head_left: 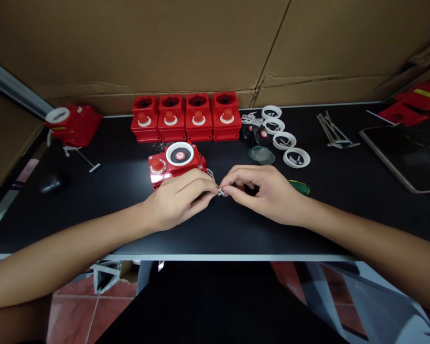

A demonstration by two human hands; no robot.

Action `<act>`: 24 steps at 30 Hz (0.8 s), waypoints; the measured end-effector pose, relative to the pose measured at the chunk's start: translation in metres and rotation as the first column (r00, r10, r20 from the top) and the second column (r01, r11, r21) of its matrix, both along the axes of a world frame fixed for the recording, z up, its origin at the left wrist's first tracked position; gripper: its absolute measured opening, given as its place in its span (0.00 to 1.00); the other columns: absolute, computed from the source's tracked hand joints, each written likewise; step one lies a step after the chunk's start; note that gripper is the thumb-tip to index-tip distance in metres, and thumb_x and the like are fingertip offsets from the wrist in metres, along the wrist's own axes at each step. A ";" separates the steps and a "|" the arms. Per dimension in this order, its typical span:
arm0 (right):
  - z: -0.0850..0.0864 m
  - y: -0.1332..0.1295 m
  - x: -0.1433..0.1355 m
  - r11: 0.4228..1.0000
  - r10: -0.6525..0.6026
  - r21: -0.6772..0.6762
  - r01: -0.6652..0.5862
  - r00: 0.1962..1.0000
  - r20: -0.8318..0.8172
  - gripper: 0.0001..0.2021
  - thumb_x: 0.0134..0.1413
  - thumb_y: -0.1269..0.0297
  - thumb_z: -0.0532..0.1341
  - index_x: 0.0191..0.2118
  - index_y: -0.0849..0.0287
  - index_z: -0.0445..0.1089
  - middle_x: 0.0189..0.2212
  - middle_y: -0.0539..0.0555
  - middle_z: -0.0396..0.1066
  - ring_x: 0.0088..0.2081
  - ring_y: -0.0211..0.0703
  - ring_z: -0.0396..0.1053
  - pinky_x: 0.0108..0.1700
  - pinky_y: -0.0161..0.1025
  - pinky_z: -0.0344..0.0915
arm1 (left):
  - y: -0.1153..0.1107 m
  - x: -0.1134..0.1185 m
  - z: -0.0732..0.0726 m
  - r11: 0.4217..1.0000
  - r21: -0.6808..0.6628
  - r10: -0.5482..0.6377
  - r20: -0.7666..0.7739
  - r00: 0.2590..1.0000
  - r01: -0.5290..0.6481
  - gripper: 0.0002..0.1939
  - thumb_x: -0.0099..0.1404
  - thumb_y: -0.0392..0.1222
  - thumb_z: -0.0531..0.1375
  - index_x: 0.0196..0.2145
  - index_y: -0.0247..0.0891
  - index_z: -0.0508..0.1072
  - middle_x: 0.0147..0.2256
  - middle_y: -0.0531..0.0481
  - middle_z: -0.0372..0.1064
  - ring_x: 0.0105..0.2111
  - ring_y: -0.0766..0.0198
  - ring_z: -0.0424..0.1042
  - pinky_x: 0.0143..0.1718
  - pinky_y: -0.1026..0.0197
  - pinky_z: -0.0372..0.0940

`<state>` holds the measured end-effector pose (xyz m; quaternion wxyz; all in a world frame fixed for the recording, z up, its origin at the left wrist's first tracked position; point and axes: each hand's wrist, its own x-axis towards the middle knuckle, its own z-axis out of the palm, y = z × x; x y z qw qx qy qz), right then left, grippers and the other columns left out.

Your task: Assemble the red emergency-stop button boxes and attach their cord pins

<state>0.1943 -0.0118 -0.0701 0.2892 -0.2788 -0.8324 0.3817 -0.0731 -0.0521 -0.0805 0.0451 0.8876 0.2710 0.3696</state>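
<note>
Between my two hands runs a thin whitish cord (220,192), pinched by the fingertips of both. My left hand (186,198) is closed on it from the left, fingers bent, beside the front of a red box (164,174). My right hand (267,193) is closed on the cord from the right, thumb and index finger together. The cord seems to come from the right side of the red box, which has a white ring (179,154) around a dark disc and a red knob (157,165). Fine detail of the cord at the fingertips is too small to make out.
Red boxes (198,118) stand in a row behind. To their right are white rings (296,158) holding screws, glass discs (262,155) and small metal hammers (334,131). A green handle (299,187) lies behind my right wrist; a tablet (404,155) lies far right.
</note>
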 end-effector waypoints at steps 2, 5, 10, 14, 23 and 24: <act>0.000 0.000 0.001 1.000 0.005 0.027 -0.005 1.000 0.007 0.10 0.72 0.61 0.67 0.43 0.62 0.82 0.32 0.48 0.75 0.28 0.21 0.60 0.33 0.25 0.56 | 0.000 0.001 0.001 1.000 -0.006 0.006 0.008 1.000 -0.006 0.07 0.83 0.30 0.65 0.53 0.40 0.77 0.46 0.47 0.85 0.46 0.63 0.87 0.49 0.64 0.82; -0.001 0.000 0.002 0.998 0.008 0.056 -0.008 1.000 0.006 0.08 0.71 0.64 0.67 0.44 0.62 0.82 0.31 0.47 0.72 0.29 0.21 0.61 0.34 0.24 0.57 | -0.001 0.002 0.001 1.000 -0.003 0.010 0.013 1.000 -0.010 0.09 0.82 0.28 0.64 0.53 0.40 0.77 0.44 0.48 0.84 0.43 0.63 0.86 0.46 0.65 0.81; 0.000 -0.001 0.002 0.999 0.013 0.039 -0.013 1.000 0.008 0.08 0.71 0.64 0.66 0.43 0.63 0.82 0.32 0.48 0.73 0.29 0.21 0.62 0.34 0.24 0.58 | -0.001 0.002 -0.001 0.999 -0.046 0.017 -0.003 1.000 -0.017 0.09 0.83 0.32 0.66 0.57 0.38 0.76 0.46 0.48 0.83 0.34 0.69 0.82 0.41 0.67 0.80; 0.001 -0.002 0.001 1.000 0.017 0.000 -0.017 1.000 0.010 0.08 0.71 0.63 0.67 0.43 0.63 0.81 0.32 0.47 0.74 0.29 0.21 0.61 0.34 0.24 0.57 | 0.000 0.002 -0.002 0.996 -0.093 0.010 -0.008 1.000 -0.010 0.09 0.86 0.40 0.66 0.59 0.38 0.75 0.46 0.49 0.82 0.30 0.70 0.79 0.38 0.67 0.79; -0.001 -0.001 0.001 0.997 0.050 0.050 -0.051 0.999 0.016 0.05 0.70 0.66 0.68 0.42 0.63 0.78 0.37 0.48 0.76 0.28 0.19 0.61 0.34 0.26 0.59 | -0.003 0.006 -0.003 0.985 -0.175 0.015 0.032 0.999 -0.010 0.07 0.86 0.42 0.67 0.55 0.39 0.76 0.41 0.51 0.81 0.31 0.69 0.80 0.36 0.67 0.77; -0.002 0.000 0.001 0.997 0.045 0.062 -0.046 0.999 0.020 0.05 0.71 0.66 0.68 0.41 0.63 0.77 0.36 0.47 0.76 0.28 0.19 0.62 0.34 0.25 0.59 | -0.003 0.007 -0.003 0.985 -0.172 0.023 0.033 0.999 -0.017 0.05 0.86 0.40 0.66 0.54 0.39 0.76 0.40 0.52 0.80 0.31 0.69 0.79 0.36 0.67 0.76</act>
